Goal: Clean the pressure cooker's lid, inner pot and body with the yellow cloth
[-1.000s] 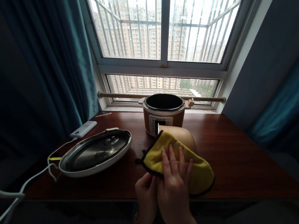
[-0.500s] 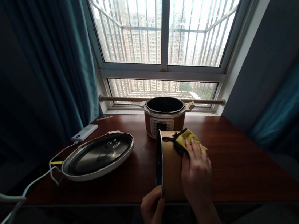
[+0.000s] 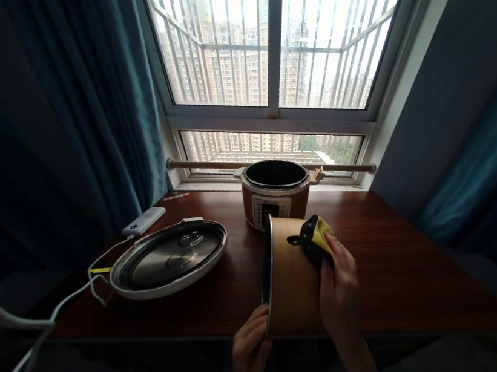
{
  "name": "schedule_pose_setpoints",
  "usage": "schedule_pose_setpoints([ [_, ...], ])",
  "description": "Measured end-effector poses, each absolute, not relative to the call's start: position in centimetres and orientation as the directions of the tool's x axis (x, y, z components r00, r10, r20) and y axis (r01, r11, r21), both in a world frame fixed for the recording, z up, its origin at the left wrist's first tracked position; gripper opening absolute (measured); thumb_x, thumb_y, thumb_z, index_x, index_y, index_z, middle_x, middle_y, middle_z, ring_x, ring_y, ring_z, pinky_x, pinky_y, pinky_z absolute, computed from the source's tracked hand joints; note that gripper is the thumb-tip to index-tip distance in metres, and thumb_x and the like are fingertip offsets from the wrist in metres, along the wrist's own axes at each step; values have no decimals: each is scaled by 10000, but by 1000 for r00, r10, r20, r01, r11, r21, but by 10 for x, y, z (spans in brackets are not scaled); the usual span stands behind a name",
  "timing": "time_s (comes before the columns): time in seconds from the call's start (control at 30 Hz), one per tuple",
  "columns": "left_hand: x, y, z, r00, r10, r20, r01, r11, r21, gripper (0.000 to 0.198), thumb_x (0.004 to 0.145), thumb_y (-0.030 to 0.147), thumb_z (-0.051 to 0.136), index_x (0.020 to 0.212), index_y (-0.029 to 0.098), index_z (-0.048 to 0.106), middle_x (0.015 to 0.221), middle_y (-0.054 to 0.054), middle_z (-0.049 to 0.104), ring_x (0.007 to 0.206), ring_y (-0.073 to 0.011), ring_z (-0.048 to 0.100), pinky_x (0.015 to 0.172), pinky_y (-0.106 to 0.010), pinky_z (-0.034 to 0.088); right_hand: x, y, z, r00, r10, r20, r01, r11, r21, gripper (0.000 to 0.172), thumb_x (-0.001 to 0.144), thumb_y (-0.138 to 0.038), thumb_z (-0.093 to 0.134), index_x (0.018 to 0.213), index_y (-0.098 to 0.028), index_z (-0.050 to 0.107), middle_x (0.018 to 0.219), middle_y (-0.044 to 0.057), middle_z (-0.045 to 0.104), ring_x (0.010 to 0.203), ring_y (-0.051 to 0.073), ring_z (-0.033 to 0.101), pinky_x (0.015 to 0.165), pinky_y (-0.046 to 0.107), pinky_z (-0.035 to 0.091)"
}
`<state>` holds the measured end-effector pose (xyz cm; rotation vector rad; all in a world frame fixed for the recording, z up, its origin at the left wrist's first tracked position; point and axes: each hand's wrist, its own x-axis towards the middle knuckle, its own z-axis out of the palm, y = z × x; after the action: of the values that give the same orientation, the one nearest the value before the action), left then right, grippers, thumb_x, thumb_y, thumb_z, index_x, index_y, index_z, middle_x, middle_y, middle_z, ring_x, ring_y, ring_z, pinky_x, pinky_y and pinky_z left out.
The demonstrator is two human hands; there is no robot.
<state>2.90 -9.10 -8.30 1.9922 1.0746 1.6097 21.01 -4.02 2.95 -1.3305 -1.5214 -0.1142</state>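
A gold-coloured inner pot (image 3: 292,286) is tipped on its side over the table's front edge, its dark mouth facing left. My left hand (image 3: 249,348) is closed on the pot's rim at the lower left. Bunched in my right hand (image 3: 342,284) is a yellow and black cloth (image 3: 319,235), which lies against the upper outer side of the pot. A black loop hangs from the cloth's left end. Just behind the pot stands the brown and white cooker body (image 3: 252,208), uncovered, with a dark inside and a control panel on its front.
Left of the pot, the cooker's round lid (image 3: 165,260) lies with its metal inside up. A white power bank (image 3: 145,221) with a white cable (image 3: 63,302) sits at the table's left. A rod (image 3: 214,165) crosses before the window, above the wooden table (image 3: 403,261).
My right hand has slid the cloth a little right along the pot's side and bunched it up more. The pot has shifted slightly right, still gripped by my left hand.
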Motion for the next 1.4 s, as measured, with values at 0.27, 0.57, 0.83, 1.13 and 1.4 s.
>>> schedule_pose_setpoints([
  [0.27, 11, -98, -55, 194, 738, 646, 321, -670, 669, 379, 864, 324, 442, 1213, 223, 550, 1260, -120, 549, 1213, -289, 456, 982, -478, 392, 204, -65, 15, 161, 629, 760, 765, 408, -499, 427, 906, -201, 314, 1324, -232, 397, 1381, 42, 405, 1293, 237, 298, 1032, 483, 298],
  [0.57, 40, -95, -6, 55, 955, 293, 108, -297, 949, 380, 914, 373, 360, 1102, 166, 619, 1014, -76, 665, 895, -208, 613, 757, -273, 489, 202, -75, 11, 140, 630, 763, 803, 379, -460, 421, 906, -225, 299, 1313, -218, 410, 1397, 49, 388, 1317, 267, 264, 1032, 537, 269],
  [0.83, 50, -93, -13, -89, 917, 388, 127, -376, 918, 366, 902, 384, 388, 985, 145, 652, 852, -56, 675, 721, -160, 608, 671, -241, 500, 168, -85, 31, -27, 641, 767, 875, 387, -292, 448, 851, -218, 367, 1280, -138, 470, 1402, 80, 384, 1327, 302, 244, 1059, 536, 164],
  [1.13, 60, -83, -74, -184, 771, 610, 325, -538, 778, 322, 884, 324, 446, 1081, 143, 625, 1074, -116, 659, 991, -217, 620, 855, -282, 501, 189, -58, 21, -128, 622, 773, 799, 526, -291, 454, 870, -187, 329, 1311, -202, 436, 1383, 11, 418, 1313, 221, 290, 1069, 452, 200],
  [1.4, 54, -80, -102, -124, 659, 742, 462, -623, 631, 309, 862, 202, 482, 1153, 184, 586, 1107, -88, 652, 1020, -183, 613, 884, -242, 485, 203, -48, 11, 3, 643, 766, 809, 449, -380, 407, 897, -206, 325, 1277, -219, 470, 1408, 7, 380, 1347, 265, 204, 1050, 514, 232],
])
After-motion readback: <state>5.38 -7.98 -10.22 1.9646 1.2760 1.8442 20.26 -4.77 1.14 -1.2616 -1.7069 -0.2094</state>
